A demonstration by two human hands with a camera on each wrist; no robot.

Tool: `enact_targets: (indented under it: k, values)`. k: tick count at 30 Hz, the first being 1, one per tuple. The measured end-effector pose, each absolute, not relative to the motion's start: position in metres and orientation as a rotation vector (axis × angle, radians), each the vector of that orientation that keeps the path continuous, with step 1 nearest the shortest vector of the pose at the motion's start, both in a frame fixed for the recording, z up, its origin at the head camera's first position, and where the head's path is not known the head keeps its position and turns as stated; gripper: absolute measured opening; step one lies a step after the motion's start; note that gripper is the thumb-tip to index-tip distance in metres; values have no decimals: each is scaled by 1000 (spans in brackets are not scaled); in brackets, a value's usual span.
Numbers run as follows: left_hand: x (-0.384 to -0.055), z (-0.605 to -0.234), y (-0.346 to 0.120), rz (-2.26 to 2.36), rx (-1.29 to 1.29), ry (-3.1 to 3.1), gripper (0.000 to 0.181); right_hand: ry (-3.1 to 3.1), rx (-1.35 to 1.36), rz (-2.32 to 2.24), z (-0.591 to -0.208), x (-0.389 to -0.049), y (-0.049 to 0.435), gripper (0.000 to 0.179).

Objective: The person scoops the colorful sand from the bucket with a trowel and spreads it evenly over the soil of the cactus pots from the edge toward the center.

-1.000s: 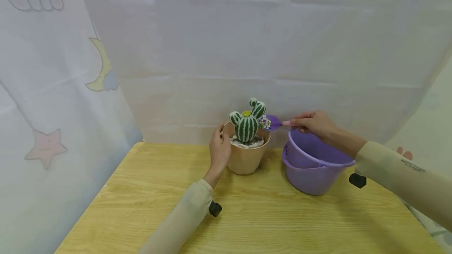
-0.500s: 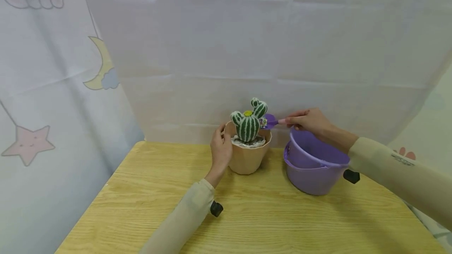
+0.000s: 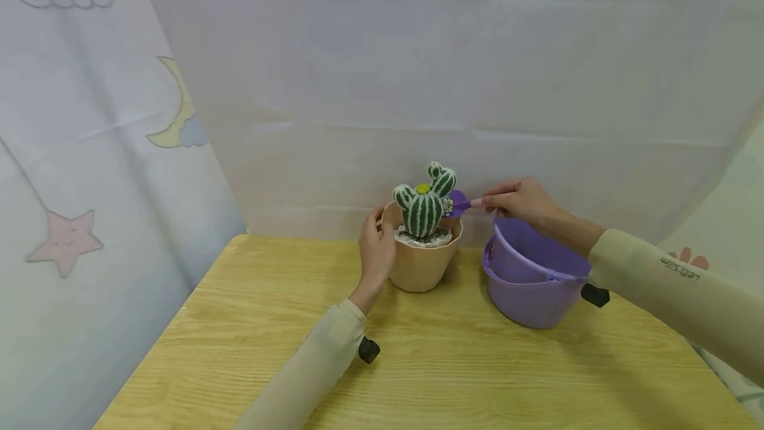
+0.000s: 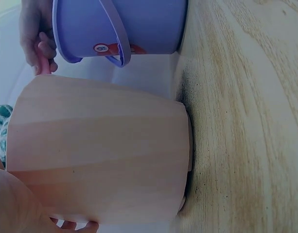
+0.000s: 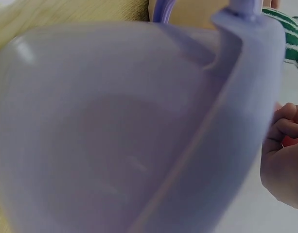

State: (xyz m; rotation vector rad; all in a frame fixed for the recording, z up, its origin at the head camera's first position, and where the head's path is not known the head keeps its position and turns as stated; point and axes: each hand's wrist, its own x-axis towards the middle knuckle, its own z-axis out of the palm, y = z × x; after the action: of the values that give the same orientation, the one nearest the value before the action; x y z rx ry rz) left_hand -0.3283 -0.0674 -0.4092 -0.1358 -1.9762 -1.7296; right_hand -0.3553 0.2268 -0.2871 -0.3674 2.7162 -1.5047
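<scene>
Bench (image 3: 465, 363), nr back edge: L hand (image 3: 377, 254) grips pot (image 3: 420, 269), R hand (image 3: 522, 205) pinches scoop (image 3: 459, 200); prob. best tipping beads (image 3: 447, 206) slowly, low.

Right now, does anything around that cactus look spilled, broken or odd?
Nothing looks spilled or broken. One oddity: the cactus looks knitted rather than alive, with pale, crinkly material around its base in the pot. The right hand holds a purple scoop bearing colourful bits beside it.
</scene>
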Motion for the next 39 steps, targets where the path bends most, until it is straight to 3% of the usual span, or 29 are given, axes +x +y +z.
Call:
enact_targets:
  k: [24, 39]
  values:
    - [-333, -414, -65, -1774, -112, -1971, 44, 2872, -394, -1308, -286, -343, 241, 31]
    - [-343, -418, -65, -1818, -67, -1947, 39, 3012, -497, -1185, -273, -333, 250, 39]
